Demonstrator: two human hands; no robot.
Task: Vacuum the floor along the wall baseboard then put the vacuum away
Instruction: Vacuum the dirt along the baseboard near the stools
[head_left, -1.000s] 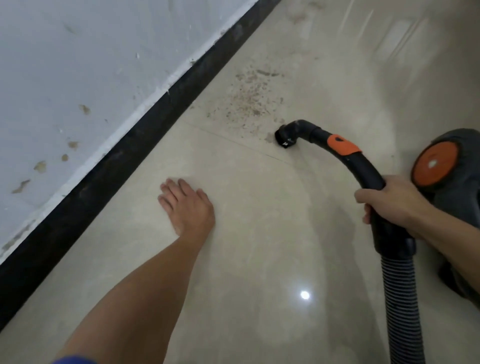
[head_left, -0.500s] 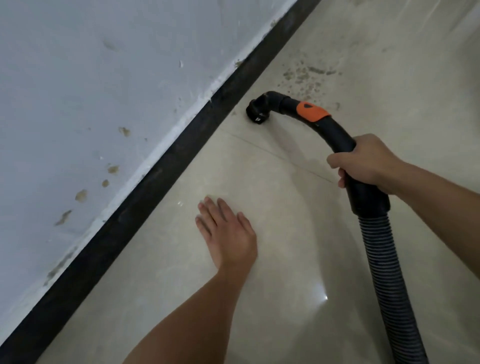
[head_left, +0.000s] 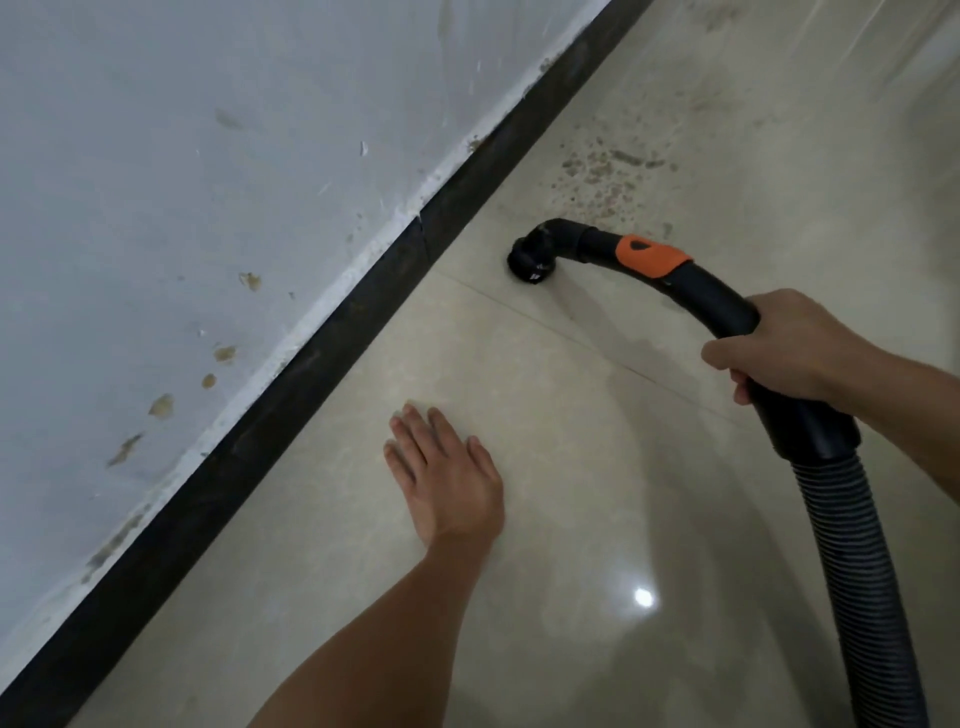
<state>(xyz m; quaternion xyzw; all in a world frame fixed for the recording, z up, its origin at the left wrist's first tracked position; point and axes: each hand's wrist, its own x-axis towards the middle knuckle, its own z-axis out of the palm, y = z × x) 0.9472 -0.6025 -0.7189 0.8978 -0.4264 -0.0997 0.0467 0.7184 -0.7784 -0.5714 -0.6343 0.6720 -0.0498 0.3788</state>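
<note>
My right hand (head_left: 784, 345) grips the curved black vacuum handle (head_left: 696, 288), which has an orange slider (head_left: 647, 255). The nozzle end (head_left: 531, 258) touches the beige tiled floor (head_left: 597, 467) a short way from the black baseboard (head_left: 322, 364). A ribbed black hose (head_left: 857, 582) runs down from the handle to the lower right edge. My left hand (head_left: 447, 478) rests flat on the floor with fingers straight, between the baseboard and the hose. Brown dirt specks (head_left: 597, 171) lie just beyond the nozzle.
A grey-white wall (head_left: 182, 182) with brown stains and chipped paint fills the left side above the baseboard. More faint dust (head_left: 717, 98) spreads farther along the floor. A bright light reflection (head_left: 644, 597) shines on the tile.
The nozzle went from the dirt patch to the baseboard, then came back slightly away from it. The vacuum body has left the view. My left hand stays flat on the floor.
</note>
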